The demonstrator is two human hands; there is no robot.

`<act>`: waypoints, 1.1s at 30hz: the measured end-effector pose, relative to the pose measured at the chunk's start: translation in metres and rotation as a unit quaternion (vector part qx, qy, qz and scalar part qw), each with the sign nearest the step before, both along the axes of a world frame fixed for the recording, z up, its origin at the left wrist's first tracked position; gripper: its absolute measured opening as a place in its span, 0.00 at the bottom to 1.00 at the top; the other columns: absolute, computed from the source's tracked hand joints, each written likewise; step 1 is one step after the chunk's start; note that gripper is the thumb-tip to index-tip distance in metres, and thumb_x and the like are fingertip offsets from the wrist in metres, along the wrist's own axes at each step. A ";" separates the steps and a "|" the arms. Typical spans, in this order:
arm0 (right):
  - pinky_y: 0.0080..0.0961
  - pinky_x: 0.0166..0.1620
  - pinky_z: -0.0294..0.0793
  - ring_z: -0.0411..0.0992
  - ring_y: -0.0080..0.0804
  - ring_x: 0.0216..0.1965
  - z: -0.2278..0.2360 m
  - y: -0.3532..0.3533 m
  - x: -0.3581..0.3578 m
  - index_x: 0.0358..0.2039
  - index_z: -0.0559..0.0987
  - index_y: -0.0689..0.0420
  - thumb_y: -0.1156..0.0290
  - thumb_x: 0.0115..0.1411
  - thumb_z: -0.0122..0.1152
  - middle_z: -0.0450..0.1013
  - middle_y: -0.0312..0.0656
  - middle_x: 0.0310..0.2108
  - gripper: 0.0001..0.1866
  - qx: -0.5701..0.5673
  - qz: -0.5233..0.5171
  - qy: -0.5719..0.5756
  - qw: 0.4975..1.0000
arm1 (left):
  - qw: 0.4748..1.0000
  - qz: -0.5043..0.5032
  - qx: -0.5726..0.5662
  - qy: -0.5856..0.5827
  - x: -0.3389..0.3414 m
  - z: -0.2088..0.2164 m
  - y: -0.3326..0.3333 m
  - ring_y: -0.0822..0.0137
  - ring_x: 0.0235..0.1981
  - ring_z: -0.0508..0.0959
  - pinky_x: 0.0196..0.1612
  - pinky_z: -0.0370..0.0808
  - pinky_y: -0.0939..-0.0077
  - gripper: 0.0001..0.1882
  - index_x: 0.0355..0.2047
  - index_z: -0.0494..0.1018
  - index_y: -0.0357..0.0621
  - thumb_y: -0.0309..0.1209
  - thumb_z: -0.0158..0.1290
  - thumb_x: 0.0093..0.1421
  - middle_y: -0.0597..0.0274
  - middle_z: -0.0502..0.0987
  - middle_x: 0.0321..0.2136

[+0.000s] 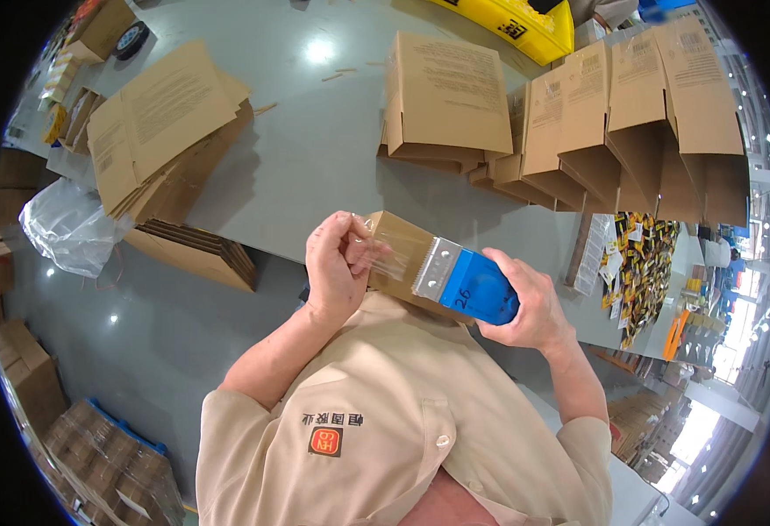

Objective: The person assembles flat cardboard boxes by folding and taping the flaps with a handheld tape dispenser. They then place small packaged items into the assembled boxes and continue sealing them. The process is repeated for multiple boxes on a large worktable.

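At the person's chest, a beige shirt [508,421] bears a red badge [325,442] and dark lettering. Just beyond, the grip of the right hand [534,302] is closed around a blue tape dispenser [488,287], hand-marked in black; that of the left hand [334,267] pinches clear tape [392,254], drawn across a brown carton [409,230]. Past these, the grey tabletop [302,167] carries printed cartons [446,96] standing right and flattened cartons [166,118] stacked left. Farther off, a black-printed yellow bin [540,46] holds pale pieces.
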State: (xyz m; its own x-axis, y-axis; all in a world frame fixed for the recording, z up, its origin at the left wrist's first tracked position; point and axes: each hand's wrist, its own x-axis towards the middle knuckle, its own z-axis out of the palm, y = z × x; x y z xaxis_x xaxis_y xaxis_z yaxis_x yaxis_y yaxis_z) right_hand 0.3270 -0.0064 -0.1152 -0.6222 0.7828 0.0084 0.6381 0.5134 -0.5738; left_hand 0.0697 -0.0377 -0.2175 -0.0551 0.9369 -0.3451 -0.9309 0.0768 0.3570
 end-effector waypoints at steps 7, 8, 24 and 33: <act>0.39 0.34 0.77 0.74 0.49 0.28 0.005 0.007 -0.046 0.59 0.71 0.55 0.65 0.38 0.71 0.72 0.47 0.29 0.42 -0.036 0.007 -0.114 0.993 | 0.830 -0.027 -0.148 0.537 -0.032 -0.026 0.002 0.80 0.19 0.65 0.27 0.68 0.82 0.24 0.23 0.71 0.39 0.45 0.52 0.70 0.73 0.63 0.15; 0.39 0.34 0.77 0.74 0.49 0.27 0.010 0.007 -0.042 0.59 0.70 0.55 0.65 0.38 0.71 0.72 0.47 0.29 0.42 -0.025 0.029 -0.083 0.996 | 0.839 -0.045 -0.106 0.532 -0.034 -0.031 0.001 0.80 0.20 0.65 0.26 0.66 0.82 0.23 0.23 0.71 0.40 0.45 0.52 0.70 0.74 0.64 0.16; 0.42 0.38 0.79 0.78 0.53 0.30 -0.114 0.009 0.062 0.41 0.79 0.58 0.65 0.39 0.66 0.78 0.51 0.23 0.25 -0.100 0.019 -0.315 0.944 | 0.584 -0.214 0.065 0.780 -0.037 -0.052 0.020 0.50 0.36 0.76 0.42 0.73 0.65 0.17 0.41 0.70 0.38 0.41 0.46 0.70 0.47 0.77 0.36; 0.29 0.29 0.75 0.75 0.34 0.26 -0.094 -0.023 0.087 0.40 0.78 0.59 0.59 0.49 0.65 0.75 0.39 0.25 0.21 -0.274 -0.365 0.115 0.882 | 0.779 -0.125 -0.041 0.613 -0.060 -0.022 0.020 0.60 0.60 0.68 0.64 0.60 0.63 0.31 0.63 0.62 0.41 0.53 0.35 0.73 0.53 0.72 0.55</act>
